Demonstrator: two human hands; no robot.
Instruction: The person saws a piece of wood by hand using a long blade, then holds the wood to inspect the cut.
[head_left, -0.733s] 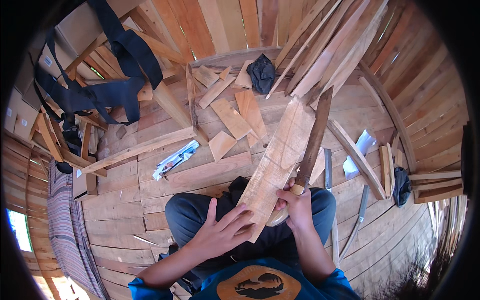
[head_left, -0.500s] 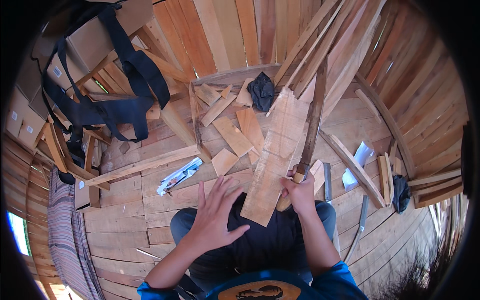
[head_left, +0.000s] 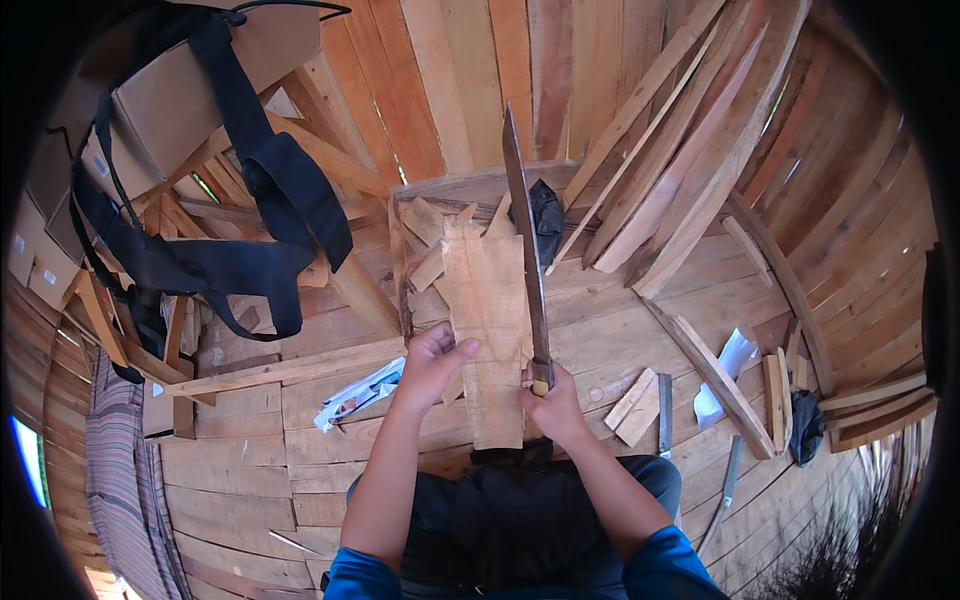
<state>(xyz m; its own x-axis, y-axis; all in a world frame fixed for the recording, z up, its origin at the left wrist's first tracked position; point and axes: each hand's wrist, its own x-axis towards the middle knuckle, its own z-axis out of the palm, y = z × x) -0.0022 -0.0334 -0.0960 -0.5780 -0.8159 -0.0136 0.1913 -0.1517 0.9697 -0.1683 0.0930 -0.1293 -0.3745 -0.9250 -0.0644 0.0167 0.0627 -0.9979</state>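
Note:
A flat pale wooden board stands upright in front of my lap, with thin V-shaped lines drawn across its middle and a ragged far end. My left hand grips the board's left edge, thumb lying on its face. On the other side my right hand is closed round the wooden handle of a machete, fingers against the board's right edge. The machete's long dark blade points away from me, alongside the board. The handle's lower part is hidden by my hand.
Wood offcuts and a black plastic bag lie beyond the board. Long planks lean on the far wall. At left are cardboard boxes with black straps. A crumpled wrapper and a metal strip lie on the floor.
My left hand, spread and free before, now holds the board's left edge. The board has swung from tilted to nearly straight and moved left; the machete has moved left alongside it.

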